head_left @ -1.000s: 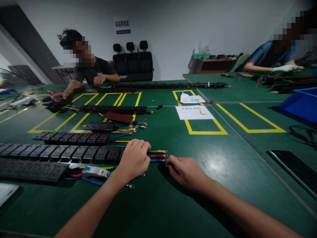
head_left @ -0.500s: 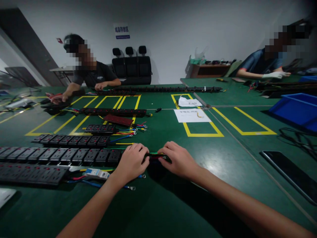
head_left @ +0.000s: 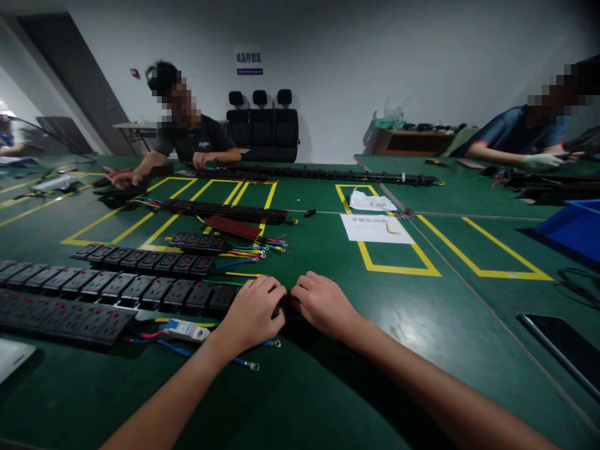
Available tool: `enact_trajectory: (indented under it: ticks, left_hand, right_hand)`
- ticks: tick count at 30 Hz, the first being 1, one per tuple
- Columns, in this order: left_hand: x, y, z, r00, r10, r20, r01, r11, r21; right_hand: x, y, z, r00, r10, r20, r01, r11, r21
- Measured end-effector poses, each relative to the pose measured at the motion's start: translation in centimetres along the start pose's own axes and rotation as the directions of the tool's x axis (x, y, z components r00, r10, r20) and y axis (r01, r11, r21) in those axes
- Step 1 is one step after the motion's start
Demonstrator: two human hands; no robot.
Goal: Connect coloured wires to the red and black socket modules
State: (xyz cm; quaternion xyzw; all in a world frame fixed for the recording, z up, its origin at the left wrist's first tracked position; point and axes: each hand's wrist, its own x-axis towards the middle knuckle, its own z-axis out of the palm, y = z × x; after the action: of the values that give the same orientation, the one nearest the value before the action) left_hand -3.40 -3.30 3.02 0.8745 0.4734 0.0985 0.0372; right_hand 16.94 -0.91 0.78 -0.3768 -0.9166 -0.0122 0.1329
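My left hand (head_left: pixel 255 310) is closed at the right end of a long black socket strip (head_left: pixel 150 292), its fingers curled round the wires coming from it. Almost touching it, my right hand (head_left: pixel 324 306) is also closed on these wires, which the fingers now mostly cover. Below my left wrist lies another socket strip (head_left: pixel 70 319), with a grey-and-white breaker (head_left: pixel 186 330) on its leads. Blue wires with ring terminals (head_left: pixel 254 366) stick out past my left forearm.
Shorter socket modules (head_left: pixel 145 261) with loose leads lie farther back. White paper sheets (head_left: pixel 375 229) rest inside yellow tape outlines. At right are a phone (head_left: pixel 562 350) and a blue bin (head_left: pixel 572 228). One co-worker (head_left: pixel 197 140) sits opposite, another (head_left: pixel 506 134) at far right.
My right hand has moved left, closing the gap to my left hand and covering the red, black and green wires that showed between them. The view has shifted slightly.
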Motion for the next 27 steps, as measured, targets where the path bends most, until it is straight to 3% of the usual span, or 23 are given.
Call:
enact_trajectory:
  ticks: [10,27]
  left_hand:
    - [0.1,0.02,0.11,0.999,-0.02,0.032,0.02,1.0,0.016]
    - [0.29,-0.07,0.47,1.0,-0.008,0.012,0.007,0.997,0.075]
  right_hand:
    - [-0.09,0.61,1.12,0.99,-0.136,-0.037,0.137,0.991,0.012]
    - [0.6,0.69,0.64,0.994,-0.094,0.053,0.089,0.992,0.094]
